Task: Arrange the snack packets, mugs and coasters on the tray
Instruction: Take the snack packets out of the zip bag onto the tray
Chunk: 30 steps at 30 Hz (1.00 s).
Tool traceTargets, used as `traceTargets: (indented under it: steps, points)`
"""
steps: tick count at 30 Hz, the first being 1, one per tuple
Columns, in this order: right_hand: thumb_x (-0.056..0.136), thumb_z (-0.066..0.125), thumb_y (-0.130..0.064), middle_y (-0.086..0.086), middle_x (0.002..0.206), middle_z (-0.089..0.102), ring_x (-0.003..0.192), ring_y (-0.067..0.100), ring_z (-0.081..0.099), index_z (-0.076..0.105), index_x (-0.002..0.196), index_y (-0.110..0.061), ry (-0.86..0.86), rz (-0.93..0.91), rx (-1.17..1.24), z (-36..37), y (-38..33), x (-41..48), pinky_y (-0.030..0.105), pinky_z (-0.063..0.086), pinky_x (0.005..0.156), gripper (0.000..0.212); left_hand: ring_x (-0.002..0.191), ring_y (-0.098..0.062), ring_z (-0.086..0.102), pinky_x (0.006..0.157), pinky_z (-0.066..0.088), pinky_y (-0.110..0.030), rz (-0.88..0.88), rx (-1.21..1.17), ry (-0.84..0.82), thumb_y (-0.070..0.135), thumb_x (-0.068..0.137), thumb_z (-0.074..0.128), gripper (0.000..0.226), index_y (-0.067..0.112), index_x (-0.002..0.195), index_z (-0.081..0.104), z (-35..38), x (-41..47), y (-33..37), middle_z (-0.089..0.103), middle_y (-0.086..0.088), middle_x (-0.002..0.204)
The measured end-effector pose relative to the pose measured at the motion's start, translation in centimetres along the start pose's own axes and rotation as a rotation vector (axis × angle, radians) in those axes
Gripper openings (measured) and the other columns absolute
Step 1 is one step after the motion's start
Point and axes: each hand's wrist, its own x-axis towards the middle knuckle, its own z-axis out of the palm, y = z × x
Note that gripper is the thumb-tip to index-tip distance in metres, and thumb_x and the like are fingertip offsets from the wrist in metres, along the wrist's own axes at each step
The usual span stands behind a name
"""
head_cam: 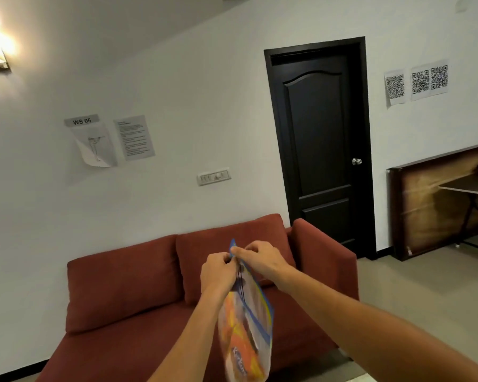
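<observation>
A snack packet point(244, 334), orange and white with a blue border, hangs upright in the air in front of me. My left hand point(218, 271) and my right hand point(255, 256) both pinch its top edge, fingers close together at the same spot. The packet's lower part is blurred. No tray, mugs or coasters are in view.
A red sofa point(127, 299) stands against the white wall straight ahead, below the hands. A black door point(319, 150) is shut to the right. A dark table point(472, 187) and a leaning board point(420, 216) are at the far right.
</observation>
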Motion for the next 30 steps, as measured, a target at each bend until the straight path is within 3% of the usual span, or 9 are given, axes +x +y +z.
traceTargets:
  steps: [4, 6, 8, 11, 19, 23, 25, 27, 30]
  points:
    - [0.087, 0.07, -0.023, 0.01, 0.088, 0.076, 0.076, 0.021, 0.071, 0.077, 0.088, -0.015, -0.061, 0.069, 0.134, 0.5, 0.9, 0.7, 0.039, 0.062, 0.067, 0.011, 0.07, -0.032, 0.068, 0.063, 0.053, -0.04, -0.022, 0.136, 0.079, 0.028, 0.089, 0.06, 0.04, 0.013, 0.054, 0.052, 0.1, 0.3, -0.3, 0.058, 0.0, 0.053]
    - [0.082, 0.065, -0.009, 0.006, 0.079, 0.073, 0.071, 0.018, 0.068, 0.078, 0.081, -0.015, 0.003, 0.062, 0.007, -0.5, 1.7, 1.3, 0.03, 0.058, 0.06, 0.015, 0.075, -0.032, 0.067, 0.066, 0.051, -0.038, -0.029, 0.197, 0.122, 0.029, 0.088, 0.061, 0.031, 0.012, 0.061, 0.062, -0.5, 0.5, -1.0, 0.065, -0.002, 0.062]
    - [0.081, 0.066, -0.01, 0.001, 0.081, 0.074, 0.077, 0.016, 0.069, 0.08, 0.083, -0.016, 0.069, 0.017, -0.188, -1.8, 2.5, 1.7, 0.026, 0.057, 0.068, 0.016, 0.089, -0.033, 0.069, 0.072, 0.051, -0.035, -0.009, 0.303, 0.15, 0.029, 0.089, 0.06, 0.022, 0.017, 0.079, 0.075, -1.5, 0.6, -2.1, 0.075, -0.006, 0.083]
    - [0.082, 0.066, -0.014, -0.001, 0.089, 0.077, 0.085, 0.017, 0.071, 0.08, 0.088, -0.019, 0.087, -0.073, -0.388, -3.1, 3.5, 2.0, 0.031, 0.058, 0.079, 0.016, 0.098, -0.036, 0.068, 0.079, 0.053, -0.038, 0.104, 0.506, 0.144, 0.031, 0.093, 0.059, 0.02, 0.022, 0.096, 0.076, -2.3, 0.7, -3.7, 0.075, -0.008, 0.097]
    - [0.091, 0.059, -0.014, -0.001, 0.092, 0.072, 0.081, 0.022, 0.064, 0.071, 0.089, -0.02, 0.128, -0.29, -0.678, -3.1, 4.8, 2.0, 0.036, 0.054, 0.07, 0.013, 0.096, -0.034, 0.067, 0.074, 0.05, -0.039, 0.317, 1.021, -0.134, 0.04, 0.098, 0.052, 0.025, 0.017, 0.104, 0.06, -1.2, -0.5, -6.6, 0.07, -0.008, 0.103]
    - [0.094, 0.057, -0.016, 0.001, 0.094, 0.069, 0.083, 0.025, 0.064, 0.067, 0.092, -0.018, 0.131, -0.343, -0.781, -3.2, 6.0, 1.6, 0.04, 0.053, 0.069, 0.011, 0.102, -0.036, 0.066, 0.082, 0.053, -0.04, 0.112, 0.816, -0.153, 0.038, 0.097, 0.05, 0.026, 0.019, 0.105, 0.066, -1.3, -1.3, -7.4, 0.07, -0.009, 0.108]
    - [0.093, 0.054, -0.015, 0.003, 0.096, 0.067, 0.084, 0.028, 0.063, 0.066, 0.096, -0.018, 0.138, -0.342, -0.851, -3.2, 6.3, 1.3, 0.038, 0.05, 0.065, 0.012, 0.099, -0.037, 0.066, 0.079, 0.053, -0.04, 0.08, 0.674, -0.146, 0.036, 0.097, 0.048, 0.024, 0.018, 0.093, 0.065, -1.0, -1.8, -7.0, 0.071, -0.01, 0.103]
    - [0.091, 0.055, -0.011, 0.004, 0.097, 0.064, 0.083, 0.028, 0.062, 0.063, 0.097, -0.016, 0.158, -0.357, -0.948, -2.7, 6.5, 0.6, 0.037, 0.045, 0.059, 0.011, 0.09, -0.036, 0.069, 0.075, 0.056, -0.041, 0.069, 0.568, -0.147, 0.035, 0.096, 0.049, 0.03, 0.017, 0.073, 0.056, -0.4, -2.2, -6.4, 0.073, -0.01, 0.089]
    - [0.082, 0.065, -0.004, 0.005, 0.092, 0.059, 0.08, 0.028, 0.061, 0.058, 0.092, -0.016, 0.241, -0.394, -1.042, -0.5, 6.1, -1.1, 0.033, 0.029, 0.049, 0.017, 0.064, -0.023, 0.073, 0.068, 0.059, -0.038, 0.021, 0.408, -0.152, 0.037, 0.094, 0.053, 0.04, 0.012, 0.063, 0.058, 0.1, -2.3, -5.8, 0.075, -0.006, 0.066]
